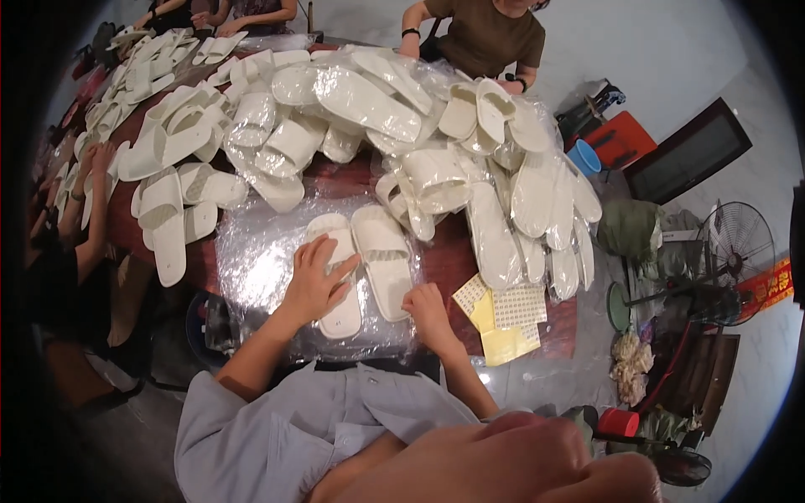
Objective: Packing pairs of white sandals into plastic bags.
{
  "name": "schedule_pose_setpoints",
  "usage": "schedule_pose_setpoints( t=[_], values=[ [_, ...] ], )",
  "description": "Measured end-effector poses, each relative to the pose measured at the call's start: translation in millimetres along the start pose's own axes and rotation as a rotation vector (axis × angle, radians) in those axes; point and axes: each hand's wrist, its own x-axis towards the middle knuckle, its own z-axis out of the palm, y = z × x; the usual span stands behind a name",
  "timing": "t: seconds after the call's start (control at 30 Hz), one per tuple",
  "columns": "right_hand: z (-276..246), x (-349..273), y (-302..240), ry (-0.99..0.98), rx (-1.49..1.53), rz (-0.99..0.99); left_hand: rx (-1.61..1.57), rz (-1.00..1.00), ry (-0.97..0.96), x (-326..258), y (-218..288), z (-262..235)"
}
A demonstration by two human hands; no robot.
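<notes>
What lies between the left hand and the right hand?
In the head view, mainly the lower part of the right slipper lies between the left hand, on the left slipper, and the right hand.

Nr slippers (pixel 387 281) matt, plastic-look; film (pixel 260 260) under 'em v. glossy plastic; tbl (pixel 444 254) smooth w/ sheen; rt sheets (pixel 520 310) paper.

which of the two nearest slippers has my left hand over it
The left slipper on the clear plastic: your left hand lies spread across it. The right slipper is uncovered, with your right hand beside its heel end.
</notes>
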Motion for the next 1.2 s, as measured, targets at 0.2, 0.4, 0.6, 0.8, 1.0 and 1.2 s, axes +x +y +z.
schedule_pose_setpoints(
  t=[0.2,0.4,0.6,0.8,1.0,1.2],
  values=[
    [-9.1,-0.7,-7.8,0.029,0.144,0.128,0.009,0.018,0.010,3.9,0.2,-0.4],
    [-7.9,-0.6,-4.9,-0.002,0.111,0.097,0.005,0.001,-0.013,-1.2,1.8,-2.3],
    [-10.5,-0.7,-3.0,-0.062,0.110,0.106,-0.028,-0.017,-0.016,0.2,1.4,-2.4],
    [-14.0,1.0,-5.5,-0.092,0.222,0.168,-0.012,-0.024,-0.008,-2.7,1.9,-3.9],
    [-17.2,-0.3,-10.2,-0.086,0.272,0.215,-0.036,-0.012,-0.007,-3.0,1.9,0.2],
    [-16.3,4.5,-5.4,-0.070,0.160,0.137,-0.005,-0.012,0.007,4.2,1.1,-2.7]
  ],
)
